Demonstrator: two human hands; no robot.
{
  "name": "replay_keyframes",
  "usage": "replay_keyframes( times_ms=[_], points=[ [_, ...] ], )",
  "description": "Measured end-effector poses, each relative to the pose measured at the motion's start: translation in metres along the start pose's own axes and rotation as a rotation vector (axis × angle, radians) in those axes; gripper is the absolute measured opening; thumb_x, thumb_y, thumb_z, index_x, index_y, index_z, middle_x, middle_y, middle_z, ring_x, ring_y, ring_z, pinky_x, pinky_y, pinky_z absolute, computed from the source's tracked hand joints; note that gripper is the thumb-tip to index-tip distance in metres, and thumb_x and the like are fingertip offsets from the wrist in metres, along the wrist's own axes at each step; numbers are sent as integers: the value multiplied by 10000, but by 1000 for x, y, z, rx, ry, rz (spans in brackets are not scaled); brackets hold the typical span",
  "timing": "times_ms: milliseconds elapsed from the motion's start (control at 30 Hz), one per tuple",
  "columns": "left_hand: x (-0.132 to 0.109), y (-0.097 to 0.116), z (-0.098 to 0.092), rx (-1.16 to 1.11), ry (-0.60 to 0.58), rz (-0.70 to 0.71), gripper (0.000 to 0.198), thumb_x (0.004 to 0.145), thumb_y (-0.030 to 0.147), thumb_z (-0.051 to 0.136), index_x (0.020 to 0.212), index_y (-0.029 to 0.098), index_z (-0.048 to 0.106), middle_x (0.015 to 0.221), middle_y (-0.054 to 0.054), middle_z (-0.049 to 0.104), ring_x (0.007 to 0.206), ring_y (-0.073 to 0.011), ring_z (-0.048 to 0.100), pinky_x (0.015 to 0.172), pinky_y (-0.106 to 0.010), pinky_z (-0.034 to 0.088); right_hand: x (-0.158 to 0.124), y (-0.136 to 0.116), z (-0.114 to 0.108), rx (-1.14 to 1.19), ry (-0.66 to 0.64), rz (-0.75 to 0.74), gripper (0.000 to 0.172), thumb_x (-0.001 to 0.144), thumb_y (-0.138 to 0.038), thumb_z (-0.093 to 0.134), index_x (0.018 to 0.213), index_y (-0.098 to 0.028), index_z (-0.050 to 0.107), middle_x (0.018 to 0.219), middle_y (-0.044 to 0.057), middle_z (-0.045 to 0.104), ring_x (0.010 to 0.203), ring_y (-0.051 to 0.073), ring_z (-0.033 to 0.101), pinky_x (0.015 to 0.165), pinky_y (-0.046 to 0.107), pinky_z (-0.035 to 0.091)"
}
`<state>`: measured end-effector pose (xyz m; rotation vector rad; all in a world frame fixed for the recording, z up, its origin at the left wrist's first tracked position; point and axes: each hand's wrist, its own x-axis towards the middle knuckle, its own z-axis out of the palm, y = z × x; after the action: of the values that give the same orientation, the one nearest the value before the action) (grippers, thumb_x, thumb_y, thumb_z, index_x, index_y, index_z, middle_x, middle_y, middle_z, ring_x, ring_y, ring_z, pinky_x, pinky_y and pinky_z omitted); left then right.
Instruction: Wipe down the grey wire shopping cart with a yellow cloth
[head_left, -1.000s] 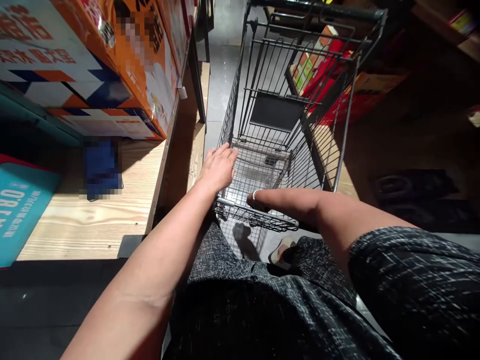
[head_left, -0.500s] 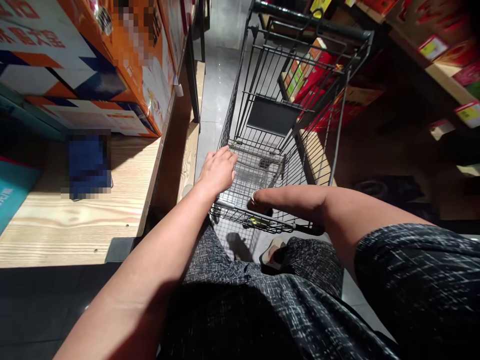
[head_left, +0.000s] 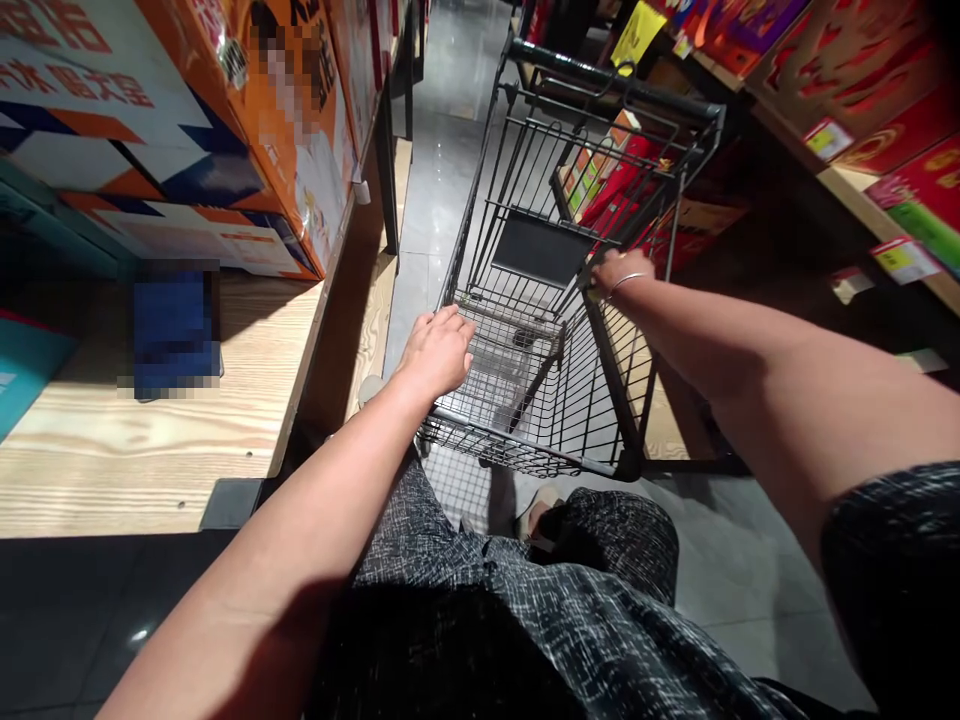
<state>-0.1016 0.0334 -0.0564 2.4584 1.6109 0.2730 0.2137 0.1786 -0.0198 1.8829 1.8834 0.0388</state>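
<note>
A black wire shopping cart (head_left: 545, 247) stands in front of me, with its handle bar at the far end. My left hand (head_left: 441, 350) is closed over the cart's left rim near its front corner. Over the right part of the basket, my right hand (head_left: 626, 270), with a silver bangle (head_left: 628, 284) at the wrist, has its fingers curled. A small dark and yellowish thing shows at these fingers, too unclear to name. Through the wire floor of the basket, the grey tiles are visible.
To the left, a wooden shelf (head_left: 225, 430) bears orange and white boxes (head_left: 217, 190) and a blurred blue item (head_left: 171, 330). Red gift boxes (head_left: 900, 120) with price tags line the right shelf. A tiled aisle (head_left: 442, 150) runs beyond the cart.
My right hand has moved from the cart's near rim forward and to the right, above the basket. My left hand has stayed on the left rim.
</note>
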Motion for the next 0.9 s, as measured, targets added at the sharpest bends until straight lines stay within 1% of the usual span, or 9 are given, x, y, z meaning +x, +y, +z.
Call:
replay_keyframes(
  times_ms=[133,267,367,500,600,700,800,867,900],
  points=[
    [1,0,-1,-14,13,-14,482,936,260,618,1411,176,639,1502,-129,631,1532,-304,419,1234,-500,352,18,6,-3,-103,76,-62,610,1062,-290,271,865,92,704,1372,319,582,1378,376,446,913,502,361],
    [2,1,0,-21,18,-15,481,925,257,627,1400,188,648,1491,-119,641,1525,-304,426,1231,-494,358,-34,-29,34,-138,-290,-284,187,875,-90,683,1011,12,760,1270,275,694,1213,297,622,933,418,411],
    [2,1,0,-29,21,-16,477,923,260,629,1396,197,652,1483,-113,648,1523,-305,428,1237,-496,353,-93,-63,67,-4,-541,-441,387,657,4,820,1009,-158,806,1050,72,794,984,206,697,886,316,489],
    [1,0,0,-52,15,-12,482,934,265,623,1410,194,645,1480,-116,649,1525,-308,423,1246,-504,342,-142,-73,86,251,-757,-487,410,638,-18,807,969,-259,807,907,-14,773,886,212,699,825,322,550],
    [0,1,0,-70,17,-31,490,948,281,615,1430,190,630,1520,-113,619,1532,-299,414,1248,-500,346,-134,-51,73,210,-636,-555,369,677,-28,789,961,-263,794,998,9,752,968,229,690,904,345,519],
    [-2,3,0,-90,27,-44,495,972,292,589,1458,201,605,1541,-103,602,1534,-288,414,1249,-501,351,-99,-18,47,46,-300,-466,218,828,-137,743,1029,-216,773,1195,103,693,1085,305,668,952,422,485],
    [-6,4,-3,-134,43,-54,503,1004,271,526,1505,238,554,1553,-77,592,1539,-265,408,1247,-502,364,-76,0,28,-89,-24,-316,255,978,-220,590,1191,-192,726,1334,174,616,1171,371,631,920,463,488],
    [-8,4,-5,-158,55,-68,528,1013,249,497,1541,244,509,1593,-74,550,1558,-253,381,1257,-501,359,-80,-6,28,-87,-35,-300,266,957,-194,623,1205,-194,718,1356,166,612,1197,360,623,933,456,492],
    [-8,5,-6,-165,63,-85,547,1012,242,494,1559,246,485,1627,-75,508,1578,-256,347,1265,-510,350,-88,-15,32,-41,-118,-304,268,912,-160,674,1173,-186,728,1339,157,628,1198,344,625,948,448,493]
  ],
)
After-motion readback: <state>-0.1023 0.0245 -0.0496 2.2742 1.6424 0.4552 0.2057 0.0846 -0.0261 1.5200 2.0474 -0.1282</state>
